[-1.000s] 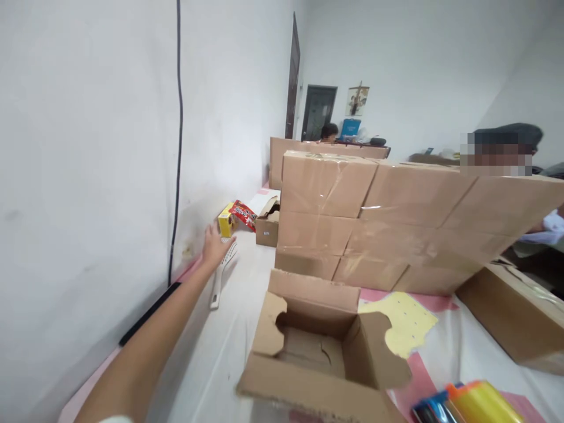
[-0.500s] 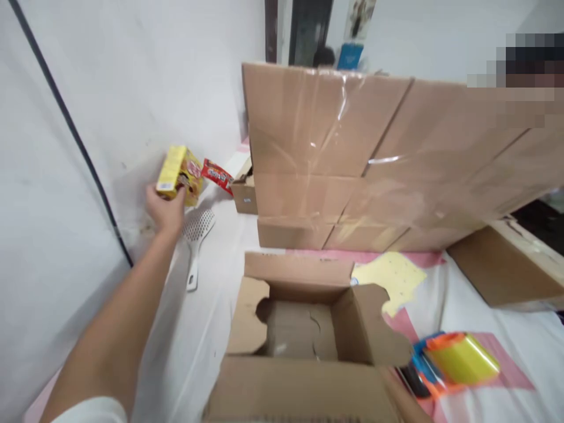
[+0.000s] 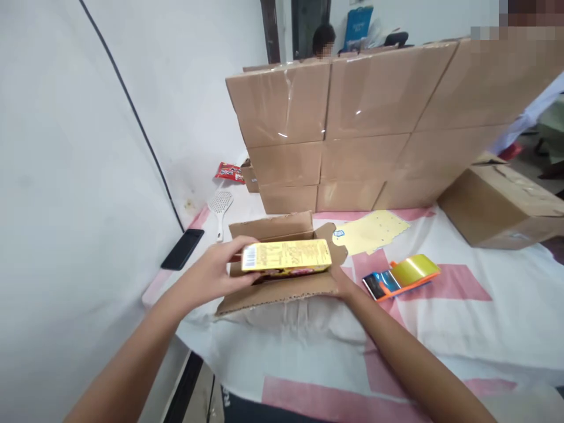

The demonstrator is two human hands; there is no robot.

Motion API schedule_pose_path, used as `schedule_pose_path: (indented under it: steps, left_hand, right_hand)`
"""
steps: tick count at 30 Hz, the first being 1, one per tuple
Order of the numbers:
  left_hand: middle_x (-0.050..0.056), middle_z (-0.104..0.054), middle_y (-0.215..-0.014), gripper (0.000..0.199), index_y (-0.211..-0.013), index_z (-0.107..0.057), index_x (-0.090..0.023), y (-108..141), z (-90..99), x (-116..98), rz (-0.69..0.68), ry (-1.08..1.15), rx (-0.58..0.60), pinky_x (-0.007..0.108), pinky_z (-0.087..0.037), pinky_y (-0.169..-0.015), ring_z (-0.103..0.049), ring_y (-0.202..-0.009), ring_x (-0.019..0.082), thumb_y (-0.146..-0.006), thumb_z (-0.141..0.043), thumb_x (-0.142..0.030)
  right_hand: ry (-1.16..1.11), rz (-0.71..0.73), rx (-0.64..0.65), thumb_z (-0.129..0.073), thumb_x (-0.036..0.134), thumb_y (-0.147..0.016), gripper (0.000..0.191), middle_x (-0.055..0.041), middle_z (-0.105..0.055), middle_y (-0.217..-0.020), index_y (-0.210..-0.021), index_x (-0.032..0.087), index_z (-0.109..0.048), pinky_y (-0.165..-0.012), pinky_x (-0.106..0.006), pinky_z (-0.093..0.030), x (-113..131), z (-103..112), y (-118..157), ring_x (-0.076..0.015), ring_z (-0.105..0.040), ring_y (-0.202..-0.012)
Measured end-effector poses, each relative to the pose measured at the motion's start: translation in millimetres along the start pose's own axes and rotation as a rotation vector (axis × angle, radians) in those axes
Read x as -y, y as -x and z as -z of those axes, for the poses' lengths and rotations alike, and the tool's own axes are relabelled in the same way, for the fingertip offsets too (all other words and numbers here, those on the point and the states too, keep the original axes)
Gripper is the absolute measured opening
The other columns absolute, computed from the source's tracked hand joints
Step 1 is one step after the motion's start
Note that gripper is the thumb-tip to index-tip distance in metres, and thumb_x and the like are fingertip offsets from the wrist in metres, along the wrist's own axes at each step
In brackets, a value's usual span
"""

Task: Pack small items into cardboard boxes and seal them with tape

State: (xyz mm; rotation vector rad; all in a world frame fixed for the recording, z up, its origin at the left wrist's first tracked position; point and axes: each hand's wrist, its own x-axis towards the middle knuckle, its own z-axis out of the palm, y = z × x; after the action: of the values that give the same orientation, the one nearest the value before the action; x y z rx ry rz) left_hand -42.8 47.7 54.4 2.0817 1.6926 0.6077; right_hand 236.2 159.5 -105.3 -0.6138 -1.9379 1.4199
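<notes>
Yellow box (image 3: 286, 255): between the hands, over the open carton (image 3: 277, 291), long axis running left to right, away from the left hand's fingers towards the right hand's side. Left hand (image 3: 227, 267) has it, closed narrow round the near end, thumb and fingers on opposite sides; so left is the nearer hand. Can't tell from here how far down into the carton it sits. Right hand (image 3: 341, 283) is at the carton's right front corner, fingers mostly hidden by cardboard; can't tell how wide or what grip.

Beyond the left hand: white perforated utensil (image 3: 221, 202), red packet (image 3: 230, 171), small carton (image 3: 250, 178). Black phone (image 3: 183, 249) lies to the left hand's left, near the wall (image 3: 176, 88). Tape dispenser (image 3: 400, 279) sits right of the right hand; yellow sheet (image 3: 374, 230) farther out past it.

White-and-pink cloth (image 3: 308, 352) under it all. A stack of taped cartons (image 3: 365, 158) stands ahead of both hands, another box (image 3: 497, 205) off to the right. Someone's head (image 3: 324, 40) shows over the stack, near a blue bag (image 3: 358, 26).
</notes>
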Motion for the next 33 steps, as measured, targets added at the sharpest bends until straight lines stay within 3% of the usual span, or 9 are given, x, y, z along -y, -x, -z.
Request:
schedule_pose_path:
  steps: [2,7,11,14,17,20,24,28,33]
  left_hand:
    - [0.003,-0.073,-0.104,0.040,-0.119,-0.059,-0.027,-12.2,-11.2,-1.7,-0.019,-0.068,0.113,0.044,-0.057,-0.093,-0.070,-0.093,0.024,-0.084,-0.065,-0.044]
    - [0.001,-0.073,-0.094,0.027,-0.106,-0.064,-0.027,-20.7,-25.2,6.7,-0.051,-0.460,0.090,0.057,-0.024,-0.120,-0.068,-0.097,0.026,-0.079,-0.066,-0.030]
    - [0.006,-0.071,-0.087,0.023,-0.094,-0.067,-0.026,-23.1,-23.0,4.9,0.006,-0.621,0.164,0.059,-0.028,-0.110,-0.062,-0.103,0.032,-0.075,-0.072,-0.039]
    - [0.008,-0.072,-0.092,0.033,-0.100,-0.069,-0.027,-25.2,-20.4,1.8,-0.070,-0.667,0.185,0.057,-0.033,-0.102,-0.057,-0.105,0.035,-0.076,-0.074,-0.050]
    - [0.009,-0.070,-0.105,0.046,-0.118,-0.068,-0.030,-23.1,-17.8,0.8,-0.159,-0.703,0.103,0.055,-0.034,-0.102,-0.054,-0.109,0.036,-0.079,-0.071,-0.055]
    - [0.010,-0.065,-0.112,0.041,-0.117,-0.070,-0.029,-15.2,-14.6,2.9,-0.138,-0.734,-0.011,0.055,-0.037,-0.102,-0.054,-0.110,0.036,-0.083,-0.068,-0.052]
    - [0.011,-0.057,-0.133,0.039,-0.122,-0.068,-0.029,6.8,-14.7,16.6,-0.063,-0.507,-0.154,0.050,-0.043,-0.106,-0.056,-0.119,0.032,-0.090,-0.061,-0.050]
    - [0.013,-0.038,-0.159,0.065,-0.147,-0.048,-0.031,38.6,-31.6,49.7,-0.092,-0.046,-0.245,0.047,-0.048,-0.107,-0.045,-0.141,0.033,-0.094,-0.048,-0.069]
    - [0.020,-0.048,-0.153,0.119,-0.153,-0.044,-0.027,64.4,-60.7,88.6,-0.352,0.069,-0.202,0.058,-0.035,-0.118,-0.041,-0.144,0.044,-0.055,-0.060,-0.092]
  right_hand:
    - [-0.042,0.083,-0.027,-0.087,0.071,-0.055,0.108,-0.0185,-0.061,-0.137,-0.141,0.015,-0.052,-0.112,-0.053,-0.045,-6.6,-0.1,1.6,-0.0403,-0.055,-0.132]
    - [0.001,0.141,-0.038,-0.090,0.060,-0.058,0.105,-0.0178,-0.060,-0.139,-0.145,0.018,-0.049,-0.110,-0.051,-0.048,-16.3,1.4,4.2,-0.0389,-0.056,-0.131]
    - [0.065,0.183,-0.055,-0.089,0.057,-0.061,0.103,-0.0173,-0.057,-0.142,-0.146,0.017,-0.049,-0.112,-0.050,-0.046,-20.5,0.8,2.8,-0.0391,-0.051,-0.135]
    - [0.082,0.194,-0.038,-0.090,0.053,-0.060,0.107,-0.0146,-0.057,-0.142,-0.151,0.021,-0.045,-0.114,-0.050,-0.044,-26.6,0.5,1.4,-0.0391,-0.046,-0.140]
    - [0.119,0.220,-0.043,-0.088,0.051,-0.063,0.108,-0.0138,-0.051,-0.148,-0.155,0.022,-0.039,-0.118,-0.051,-0.038,-30.2,1.7,-0.2,-0.0380,-0.042,-0.143]
    - [0.200,0.287,-0.072,-0.087,0.049,-0.065,0.116,-0.0178,-0.040,-0.155,-0.159,0.018,-0.027,-0.122,-0.053,-0.031,-28.1,5.0,-1.0,-0.0386,-0.037,-0.145]
    - [0.283,0.302,-0.082,-0.084,0.045,-0.070,0.119,-0.0185,-0.030,-0.159,-0.163,0.022,-0.015,-0.122,-0.052,-0.029,-19.3,10.9,1.3,-0.0375,-0.032,-0.148]
    - [0.285,0.321,-0.065,-0.086,0.040,-0.068,0.114,-0.0151,-0.035,-0.154,-0.161,0.028,-0.020,-0.119,-0.050,-0.034,-8.1,15.1,4.3,-0.0361,-0.037,-0.145]
    - [0.318,0.368,-0.141,-0.076,0.030,-0.073,0.081,-0.0128,-0.048,-0.138,-0.145,0.028,-0.039,-0.109,-0.047,-0.044,5.4,16.9,0.6,-0.0325,-0.052,-0.129]
